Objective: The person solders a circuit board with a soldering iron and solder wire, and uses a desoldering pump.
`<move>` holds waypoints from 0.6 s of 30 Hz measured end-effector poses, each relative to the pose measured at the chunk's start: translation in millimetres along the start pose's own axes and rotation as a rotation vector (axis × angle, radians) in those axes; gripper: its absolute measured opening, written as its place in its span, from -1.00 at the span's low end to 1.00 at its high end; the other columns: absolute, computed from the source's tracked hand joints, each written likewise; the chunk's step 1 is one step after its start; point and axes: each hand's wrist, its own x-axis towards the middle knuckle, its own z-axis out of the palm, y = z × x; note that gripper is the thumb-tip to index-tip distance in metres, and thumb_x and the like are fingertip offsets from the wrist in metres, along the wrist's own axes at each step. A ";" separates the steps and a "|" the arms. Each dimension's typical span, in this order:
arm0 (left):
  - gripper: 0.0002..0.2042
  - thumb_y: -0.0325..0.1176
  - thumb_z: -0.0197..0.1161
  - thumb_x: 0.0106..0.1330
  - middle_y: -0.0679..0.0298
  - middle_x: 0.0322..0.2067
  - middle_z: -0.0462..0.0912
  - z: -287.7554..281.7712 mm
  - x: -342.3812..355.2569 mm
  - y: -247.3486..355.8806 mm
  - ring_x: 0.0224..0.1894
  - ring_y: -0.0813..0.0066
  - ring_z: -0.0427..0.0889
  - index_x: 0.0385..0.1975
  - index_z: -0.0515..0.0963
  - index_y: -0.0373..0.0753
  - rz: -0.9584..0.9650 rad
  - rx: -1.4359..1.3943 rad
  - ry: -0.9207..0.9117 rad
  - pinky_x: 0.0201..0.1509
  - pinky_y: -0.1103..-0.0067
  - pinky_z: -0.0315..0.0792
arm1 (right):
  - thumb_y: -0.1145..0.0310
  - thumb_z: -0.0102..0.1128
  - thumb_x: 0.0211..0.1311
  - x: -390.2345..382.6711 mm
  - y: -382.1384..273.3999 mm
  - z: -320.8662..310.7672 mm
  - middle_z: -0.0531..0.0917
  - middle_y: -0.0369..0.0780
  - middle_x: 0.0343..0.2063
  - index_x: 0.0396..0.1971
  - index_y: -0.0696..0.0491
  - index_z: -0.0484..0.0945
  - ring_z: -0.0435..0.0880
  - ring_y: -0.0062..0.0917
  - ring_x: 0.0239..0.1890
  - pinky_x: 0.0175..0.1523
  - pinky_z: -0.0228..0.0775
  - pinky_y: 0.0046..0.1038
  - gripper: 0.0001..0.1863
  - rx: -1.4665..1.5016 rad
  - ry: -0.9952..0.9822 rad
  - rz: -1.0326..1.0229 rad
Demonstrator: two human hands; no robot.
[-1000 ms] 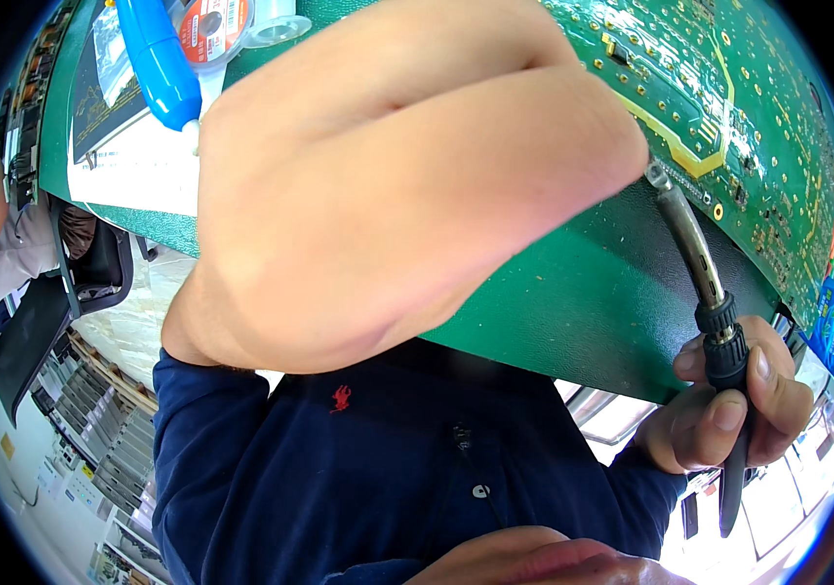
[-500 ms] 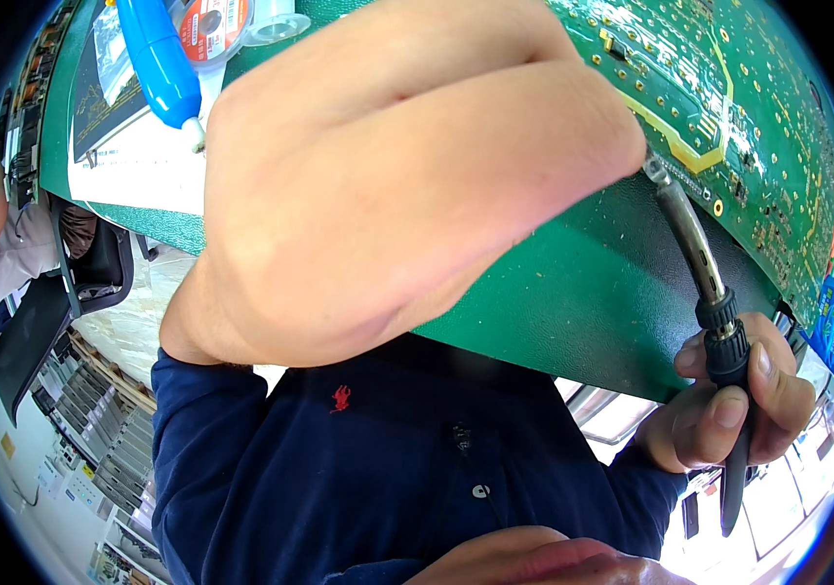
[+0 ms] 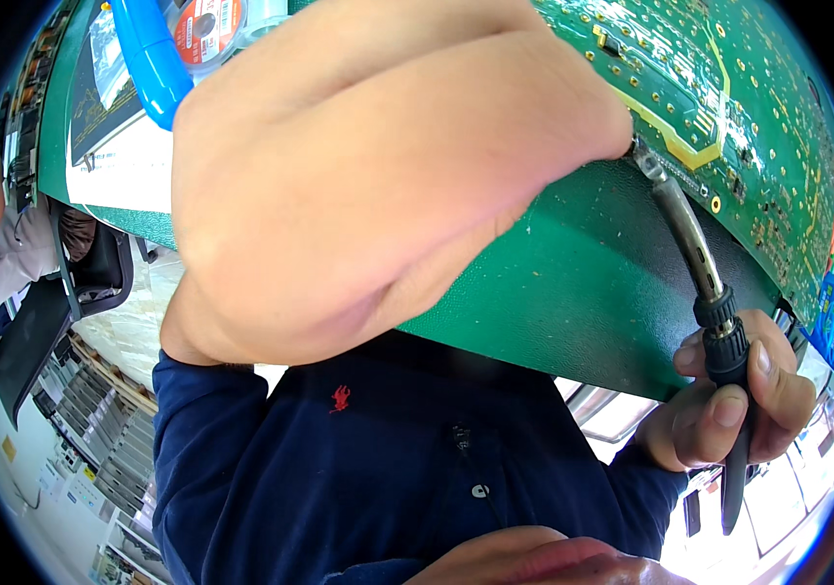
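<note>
Right hand point(image 3: 719, 424): one soldering iron point(image 3: 714, 310) gripped, fingers closed
Left hand point(image 3: 388, 185): grip can't be told
Circuit board point(image 3: 758, 136): one, partly blocked by left hand
Spool point(image 3: 227, 24): one

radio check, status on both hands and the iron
Right hand gripping soldering iron. Left hand large in view, fingers hidden. Iron's end and part of green circuit board blocked by it.

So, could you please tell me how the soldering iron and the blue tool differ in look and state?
The soldering iron shows a metal barrel and dark grip, while the blue tool shows a smooth, bright blue body. The soldering iron is held in the right hand; the blue tool is at upper left, its lower end partly behind the left hand. Both are elongated.
</note>
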 end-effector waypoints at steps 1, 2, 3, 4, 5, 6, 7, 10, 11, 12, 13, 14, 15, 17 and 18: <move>-0.66 -0.84 0.18 -0.06 0.04 -0.38 0.53 0.2 0.3 -0.3 -0.50 0.51 0.48 -0.23 0.52 -0.46 0.008 -0.005 -0.006 -0.49 0.72 0.31 | 0.19 0.01 0.24 -0.4 0.1 -0.3 0.42 -0.13 -0.79 -0.26 0.12 0.35 0.40 -0.56 -0.76 -0.66 0.18 -0.62 -0.72 0.001 -0.002 -0.001; -0.66 -0.84 0.18 -0.06 0.03 -0.38 0.53 1.2 0.1 1.3 -0.50 0.51 0.48 -0.23 0.52 -0.46 -0.004 -0.011 -0.005 -0.49 0.72 0.31 | 0.19 0.01 0.24 -0.2 0.6 -0.5 0.42 -0.13 -0.79 -0.26 0.12 0.35 0.40 -0.56 -0.76 -0.66 0.18 -0.62 -0.72 0.004 -0.006 -0.002; -0.66 -0.84 0.18 -0.06 0.03 -0.38 0.54 2.0 0.1 1.7 -0.50 0.51 0.48 -0.23 0.52 -0.46 -0.008 -0.014 -0.002 -0.49 0.72 0.31 | 0.19 0.01 0.24 0.2 1.8 -1.9 0.42 -0.13 -0.79 -0.26 0.12 0.35 0.40 -0.56 -0.76 -0.66 0.18 -0.62 -0.72 0.014 -0.024 -0.013; -0.66 -0.84 0.18 -0.06 0.03 -0.38 0.54 2.5 -0.4 1.9 -0.49 0.51 0.48 -0.23 0.52 -0.46 -0.012 -0.016 0.002 -0.49 0.72 0.31 | 0.19 0.01 0.24 0.9 3.5 -4.2 0.42 -0.13 -0.79 -0.25 0.12 0.35 0.40 -0.57 -0.76 -0.66 0.17 -0.62 -0.72 0.024 -0.043 -0.025; -0.66 -0.84 0.18 -0.06 0.03 -0.38 0.54 2.9 0.3 1.7 -0.49 0.51 0.48 -0.23 0.52 -0.46 -0.006 -0.015 0.006 -0.48 0.72 0.31 | 0.20 0.01 0.24 1.3 4.2 -6.0 0.42 -0.13 -0.79 -0.25 0.12 0.35 0.40 -0.57 -0.76 -0.66 0.17 -0.62 -0.72 0.034 -0.058 -0.036; -0.66 -0.84 0.19 -0.06 0.03 -0.38 0.54 3.2 0.6 1.6 -0.49 0.51 0.48 -0.23 0.52 -0.46 -0.001 -0.018 0.013 -0.49 0.73 0.31 | 0.20 0.00 0.24 1.8 4.1 -6.3 0.42 -0.13 -0.79 -0.25 0.12 0.35 0.39 -0.57 -0.76 -0.66 0.17 -0.62 -0.72 0.035 -0.059 -0.039; -0.66 -0.84 0.19 -0.06 0.03 -0.38 0.54 3.4 0.9 1.5 -0.49 0.51 0.48 -0.23 0.52 -0.46 0.003 -0.020 0.020 -0.49 0.73 0.31 | 0.21 0.00 0.24 2.2 4.1 -6.4 0.42 -0.13 -0.79 -0.25 0.12 0.35 0.39 -0.57 -0.77 -0.66 0.16 -0.62 -0.73 0.035 -0.061 -0.042; -0.67 -0.84 0.20 -0.06 0.03 -0.39 0.54 4.3 0.8 1.9 -0.50 0.51 0.49 -0.24 0.52 -0.46 -0.002 -0.003 0.036 -0.50 0.73 0.30 | 0.22 -0.01 0.23 3.2 5.4 -5.3 0.42 -0.13 -0.79 -0.25 0.12 0.35 0.38 -0.57 -0.77 -0.67 0.15 -0.62 -0.73 0.054 -0.065 -0.058; -0.67 -0.84 0.20 -0.06 0.03 -0.39 0.54 5.0 0.9 2.2 -0.50 0.51 0.49 -0.24 0.52 -0.45 -0.008 0.002 0.043 -0.50 0.73 0.30 | 0.22 -0.01 0.23 3.0 5.8 -5.3 0.42 -0.13 -0.79 -0.25 0.13 0.35 0.38 -0.57 -0.77 -0.67 0.14 -0.62 -0.73 0.060 -0.066 -0.063; -0.67 -0.84 0.20 -0.07 0.03 -0.39 0.54 5.8 1.1 2.3 -0.50 0.51 0.49 -0.24 0.52 -0.45 -0.010 0.006 0.053 -0.50 0.73 0.30 | 0.22 -0.01 0.23 2.9 5.7 -5.4 0.43 -0.13 -0.78 -0.25 0.13 0.35 0.37 -0.57 -0.77 -0.67 0.14 -0.62 -0.73 0.057 -0.067 -0.061; -0.67 -0.84 0.20 -0.07 0.04 -0.40 0.54 8.3 0.6 1.9 -0.50 0.51 0.49 -0.25 0.53 -0.45 -0.015 0.008 0.064 -0.51 0.73 0.30 | 0.22 -0.01 0.23 2.9 5.5 -5.6 0.43 -0.13 -0.78 -0.24 0.13 0.35 0.37 -0.58 -0.77 -0.67 0.14 -0.62 -0.73 0.054 -0.068 -0.059; -0.67 -0.84 0.21 -0.07 0.04 -0.40 0.54 8.9 0.4 2.4 -0.51 0.51 0.49 -0.25 0.53 -0.45 -0.019 0.015 0.074 -0.51 0.73 0.30 | 0.22 -0.01 0.23 2.8 5.6 -5.4 0.43 -0.13 -0.78 -0.24 0.13 0.35 0.37 -0.58 -0.77 -0.67 0.13 -0.62 -0.72 0.054 -0.070 -0.064; -0.67 -0.84 0.21 -0.07 0.04 -0.40 0.55 9.6 0.2 2.7 -0.51 0.52 0.49 -0.25 0.53 -0.45 -0.024 0.019 0.085 -0.52 0.73 0.30 | 0.22 -0.01 0.23 3.0 5.7 -5.6 0.43 -0.13 -0.78 -0.23 0.13 0.35 0.36 -0.58 -0.77 -0.67 0.13 -0.62 -0.72 0.054 -0.071 -0.069; -0.68 -0.84 0.22 -0.07 0.04 -0.40 0.55 12.1 0.2 3.1 -0.51 0.52 0.49 -0.26 0.53 -0.45 -0.029 0.026 0.108 -0.52 0.73 0.30 | 0.22 0.00 0.22 2.6 6.6 -6.4 0.44 -0.13 -0.77 -0.23 0.13 0.36 0.36 -0.58 -0.77 -0.67 0.13 -0.62 -0.72 0.053 -0.072 -0.080; -0.68 -0.84 0.22 -0.07 0.04 -0.41 0.55 13.5 0.3 3.1 -0.51 0.52 0.49 -0.26 0.53 -0.45 -0.031 0.027 0.118 -0.53 0.73 0.30 | 0.22 0.00 0.22 2.4 7.0 -6.4 0.44 -0.13 -0.77 -0.23 0.13 0.36 0.36 -0.58 -0.77 -0.67 0.13 -0.62 -0.72 0.053 -0.072 -0.082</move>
